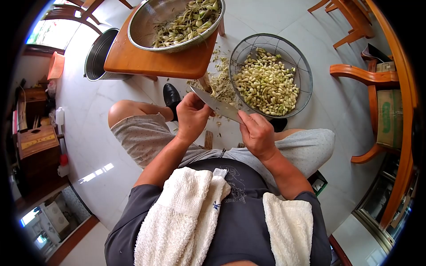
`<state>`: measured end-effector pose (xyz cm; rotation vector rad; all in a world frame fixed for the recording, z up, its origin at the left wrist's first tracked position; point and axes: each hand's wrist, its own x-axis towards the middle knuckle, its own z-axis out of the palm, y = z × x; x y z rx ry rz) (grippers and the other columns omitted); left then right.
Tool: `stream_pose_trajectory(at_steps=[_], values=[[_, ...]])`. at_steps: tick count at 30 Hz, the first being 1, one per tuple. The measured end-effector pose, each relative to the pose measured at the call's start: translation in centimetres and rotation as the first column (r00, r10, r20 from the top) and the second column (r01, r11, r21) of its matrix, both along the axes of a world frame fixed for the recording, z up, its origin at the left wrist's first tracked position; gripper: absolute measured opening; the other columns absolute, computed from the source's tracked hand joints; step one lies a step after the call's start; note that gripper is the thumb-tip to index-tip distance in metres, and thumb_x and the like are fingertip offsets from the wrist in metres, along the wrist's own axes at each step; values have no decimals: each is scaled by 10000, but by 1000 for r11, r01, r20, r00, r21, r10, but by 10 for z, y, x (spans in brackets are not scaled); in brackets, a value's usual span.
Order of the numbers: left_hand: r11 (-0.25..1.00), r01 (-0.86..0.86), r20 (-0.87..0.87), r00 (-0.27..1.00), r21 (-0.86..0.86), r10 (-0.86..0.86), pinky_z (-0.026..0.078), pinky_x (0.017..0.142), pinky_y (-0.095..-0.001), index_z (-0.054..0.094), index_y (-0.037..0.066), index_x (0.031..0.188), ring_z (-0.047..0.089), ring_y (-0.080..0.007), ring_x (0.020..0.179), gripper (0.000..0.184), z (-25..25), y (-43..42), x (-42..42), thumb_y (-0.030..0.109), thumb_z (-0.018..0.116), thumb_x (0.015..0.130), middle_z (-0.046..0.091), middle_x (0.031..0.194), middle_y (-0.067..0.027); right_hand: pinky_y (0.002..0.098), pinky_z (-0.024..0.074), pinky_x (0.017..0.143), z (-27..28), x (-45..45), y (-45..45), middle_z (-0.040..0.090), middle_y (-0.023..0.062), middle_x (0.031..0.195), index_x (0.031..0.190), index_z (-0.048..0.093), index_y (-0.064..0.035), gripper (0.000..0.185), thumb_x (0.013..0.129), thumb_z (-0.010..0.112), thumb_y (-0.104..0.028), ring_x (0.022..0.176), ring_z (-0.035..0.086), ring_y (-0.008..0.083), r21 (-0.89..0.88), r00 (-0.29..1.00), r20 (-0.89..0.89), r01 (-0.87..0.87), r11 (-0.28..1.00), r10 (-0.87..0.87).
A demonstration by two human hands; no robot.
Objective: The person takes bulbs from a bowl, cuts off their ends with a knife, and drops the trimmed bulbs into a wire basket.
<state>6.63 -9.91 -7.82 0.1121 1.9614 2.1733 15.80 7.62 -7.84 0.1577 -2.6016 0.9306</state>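
My right hand [258, 133] is wrapped round the handle end of a wide knife [218, 105], whose blade points up and to the left. At the blade's other side, my left hand [192, 117] is closed in a pinch beside its edge; what it holds is too small to make out. Beyond the knife on the right, a round wire-mesh basket [306, 75] holds many peeled pale bulbs [268, 84]. A metal colander [144, 24] with untrimmed, stemmed bulbs [193, 26] sits on a wooden stool. Dry trimmings [222, 86] lie on the floor between them.
The wooden stool [155, 62] stands ahead, a metal bucket [100, 57] at its left. Wooden furniture [364, 75] and a cardboard box [389, 117] are on the right. A wooden cabinet [39, 142] and an orange basket [56, 65] are at the left. White towels [177, 213] hang over my chest.
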Motion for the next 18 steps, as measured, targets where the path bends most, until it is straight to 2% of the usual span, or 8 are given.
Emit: stream_pose_trajectory(at_steps=[5, 7, 9, 12, 15, 18], values=[[996, -9, 23, 1000, -91, 11, 516, 556, -212, 570, -26, 873, 612, -83, 621, 90, 0, -3, 3, 12, 645, 841, 639, 754, -45, 393, 470, 594, -17, 3, 3, 561, 93, 735, 977, 647, -71, 207, 774, 627, -102, 675, 577, 295, 59, 998, 38, 55, 997, -57], [989, -5, 11, 1000, -148, 7, 516, 565, -211, 570, -25, 880, 615, -82, 638, 92, 0, -9, 5, 2, 646, 836, 635, 757, -41, 411, 472, 605, -33, 4, 12, 586, 114, 755, 938, 653, -75, 155, 809, 605, -147, 691, 587, 320, 31, 964, 245, 96, 995, -101], [992, -1, -60, 998, -127, -6, 531, 592, -223, 575, -32, 910, 627, -100, 672, 105, -1, -15, 6, -23, 642, 830, 639, 787, -58, 446, 470, 628, -40, 5, 19, 610, 151, 767, 867, 663, -78, 170, 857, 561, -213, 716, 596, 359, 38, 896, 418, 145, 989, -147], [997, -18, -118, 993, -73, 10, 538, 613, -226, 577, -28, 931, 629, -103, 695, 121, -1, -20, 3, -41, 637, 826, 638, 811, -62, 373, 468, 604, -37, 4, 22, 615, 157, 740, 936, 680, -39, 173, 840, 605, -161, 670, 599, 315, -40, 898, 422, 156, 987, -125], [996, -9, -115, 993, -90, -1, 534, 622, -220, 575, -19, 942, 621, -92, 709, 132, -4, -24, 1, -50, 631, 826, 632, 825, -54, 412, 461, 586, -27, 1, 14, 592, 150, 705, 870, 673, -53, 118, 825, 611, -143, 669, 594, 336, -184, 940, 312, 198, 963, -134], [994, 11, -122, 992, -107, -24, 529, 623, -217, 573, -11, 946, 615, -84, 727, 140, -11, -22, -1, -57, 627, 826, 625, 839, -45, 387, 457, 565, -2, -4, 2, 589, 135, 701, 946, 674, -43, 157, 803, 637, -96, 635, 587, 315, -317, 987, 130, 129, 940, -92]])
